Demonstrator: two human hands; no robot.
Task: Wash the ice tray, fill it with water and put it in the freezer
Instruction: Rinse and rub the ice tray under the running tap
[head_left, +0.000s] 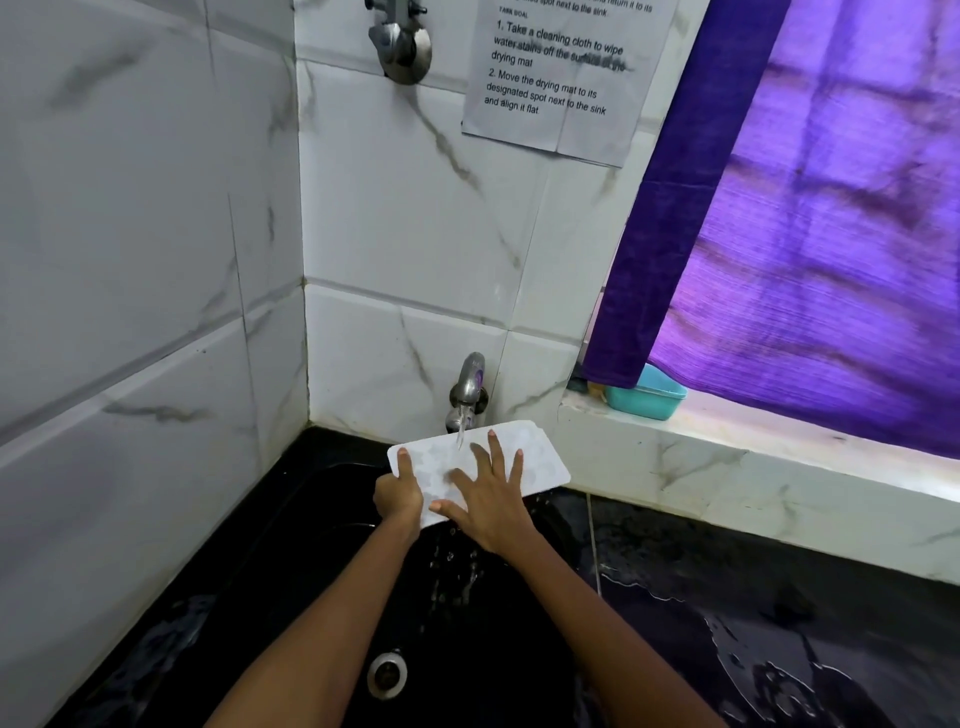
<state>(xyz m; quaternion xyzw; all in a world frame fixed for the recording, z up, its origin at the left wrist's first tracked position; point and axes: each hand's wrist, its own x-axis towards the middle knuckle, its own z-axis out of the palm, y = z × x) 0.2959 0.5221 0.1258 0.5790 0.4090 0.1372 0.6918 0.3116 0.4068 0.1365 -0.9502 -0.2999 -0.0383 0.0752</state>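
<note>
A white ice tray (540, 457) is held level over the black sink (311, 545), just under the steel tap (467, 389). A thin stream of water (460, 434) runs from the tap onto the tray's top. My left hand (397, 496) grips the tray's left end, thumb on top. My right hand (488, 493) lies flat on the tray's top with its fingers spread, palm near the front edge. Water drips from the tray into the sink.
The sink drain (387, 674) lies near my forearms. A wet black counter (779, 623) runs to the right. A teal tub (647, 397) sits on the marble window ledge under a purple curtain (810, 218). Marble-tiled walls close in left and behind, with a paper notice (556, 78).
</note>
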